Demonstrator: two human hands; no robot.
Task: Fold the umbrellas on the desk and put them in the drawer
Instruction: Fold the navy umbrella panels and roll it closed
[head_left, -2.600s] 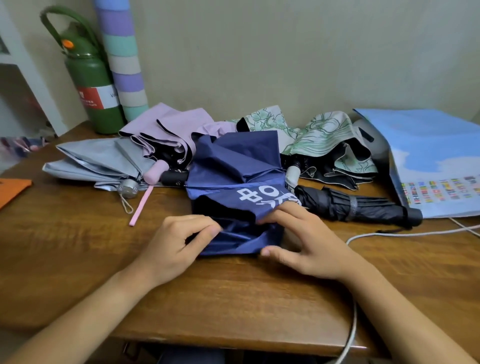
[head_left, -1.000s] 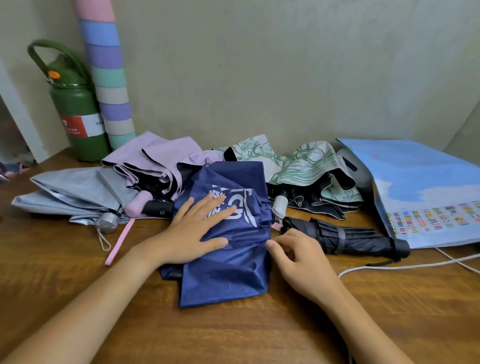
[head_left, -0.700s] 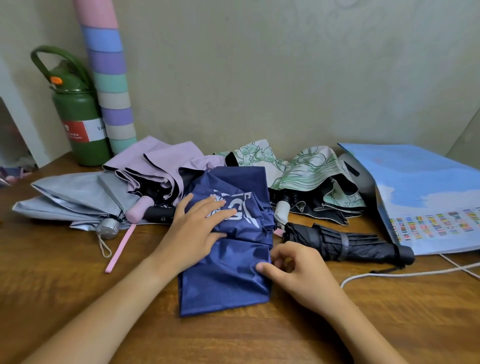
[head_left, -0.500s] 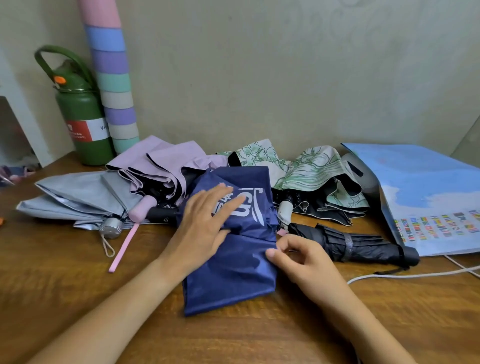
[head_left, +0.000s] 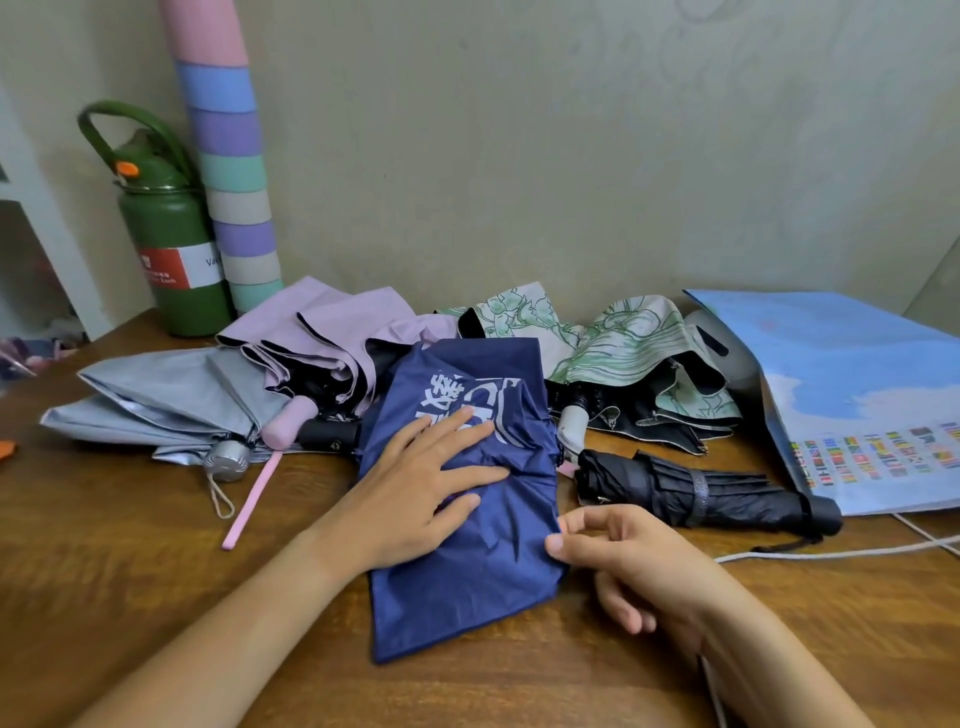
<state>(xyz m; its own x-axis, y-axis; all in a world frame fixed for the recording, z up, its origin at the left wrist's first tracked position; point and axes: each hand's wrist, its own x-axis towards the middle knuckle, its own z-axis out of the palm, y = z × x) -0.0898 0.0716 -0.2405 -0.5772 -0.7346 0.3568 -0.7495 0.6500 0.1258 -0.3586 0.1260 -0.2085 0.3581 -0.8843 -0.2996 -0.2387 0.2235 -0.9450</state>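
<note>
A navy umbrella (head_left: 483, 582) with white lettering lies collapsed and loosely flattened on the wooden desk (head_left: 130, 571). My left hand (head_left: 415, 499) presses flat on its cloth with the fingers spread. My right hand (head_left: 623, 556) is at the cloth's right edge, where thumb and forefinger pinch the fabric. Behind lie a grey umbrella (head_left: 156, 395), a lilac umbrella (head_left: 332, 332) with a pink handle, and a green-patterned umbrella (head_left: 623, 353), all unfolded and loose. To the right rests a black umbrella (head_left: 717, 493), rolled and strapped. No drawer is in view.
A green flask (head_left: 171, 249) and a pastel-striped tube (head_left: 228, 171) stand at the back left against the wall. A blue printed bag (head_left: 857, 395) lies at the right. A white cable (head_left: 831, 553) runs along the desk near the black umbrella.
My left hand went from gripping the navy cloth's near edge to lying flat on top of it. The cloth has been folded over narrower, and my right hand shifted along its right edge.
</note>
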